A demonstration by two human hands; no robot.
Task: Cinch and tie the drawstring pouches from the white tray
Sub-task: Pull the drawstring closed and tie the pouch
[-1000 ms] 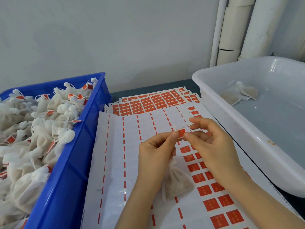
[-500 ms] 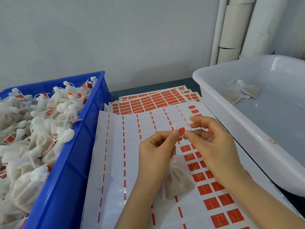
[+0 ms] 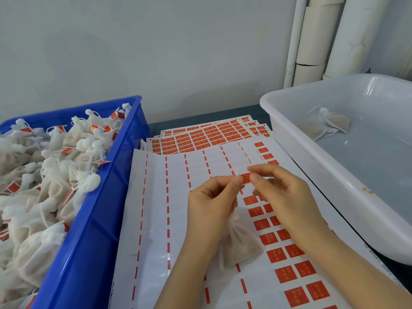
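— The red label (image 3: 246, 176) was pinched between thumb and forefinger of the right hand (image 3: 287, 197), the other fingers loosely curled beneath.

— And the left hand (image 3: 211, 204)?

— Raised level with it, palm turned inward. Its thumb and forefinger were closed on the drawstring (image 3: 237, 171) right at the label's edge, the two hands' fingertips nearly met.

— Where was the pouch (image 3: 239, 244) found?

— Hung under the left palm, neck gathered, its bottom rested on the label sheet (image 3: 178, 197).

— So which step was in hand?

— Cinching looked done; the label was judged to be getting folded round the string. Square pressing of the sticky halves would be called for next, without the cord being let slip.

— Further out?

— Two pouches (image 3: 330, 124) were left in the white tray (image 3: 312, 166) on the right; tagged ones were heaped in the blue bin (image 3: 100, 219) on the left.
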